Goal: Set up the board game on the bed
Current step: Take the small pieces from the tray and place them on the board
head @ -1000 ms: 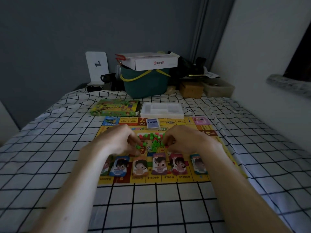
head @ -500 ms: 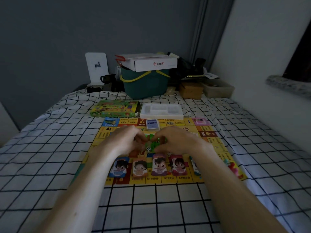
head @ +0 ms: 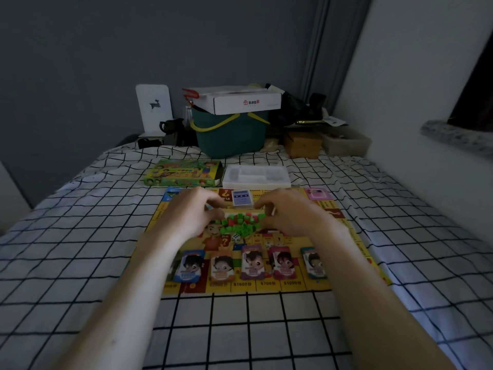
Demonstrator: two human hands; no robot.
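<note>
The yellow game board (head: 346,236) lies flat on the checked bed (head: 80,236). At its middle sits a pile of small green and red pieces (head: 240,225), with a white die (head: 235,237) just in front. My left hand (head: 192,212) and my right hand (head: 290,214) flank the pile, fingers pinched on a pale thin strip, seemingly a clear bag (head: 248,208), stretched between them above the pile. A blue card deck (head: 242,198) rests behind it. Several character cards (head: 252,263) stand in a row along the near edge; my right forearm hides part of one.
Behind the board lie the green game box (head: 184,173) and a white plastic insert tray (head: 256,176). At the bed's head stand a teal bucket (head: 229,137) with a white carton (head: 240,101) on top, and small boxes to the right. A wall runs along the right.
My hands closed together over the pile, then drew apart and shifted slightly toward the far edge. The green and red pieces show again between them.
</note>
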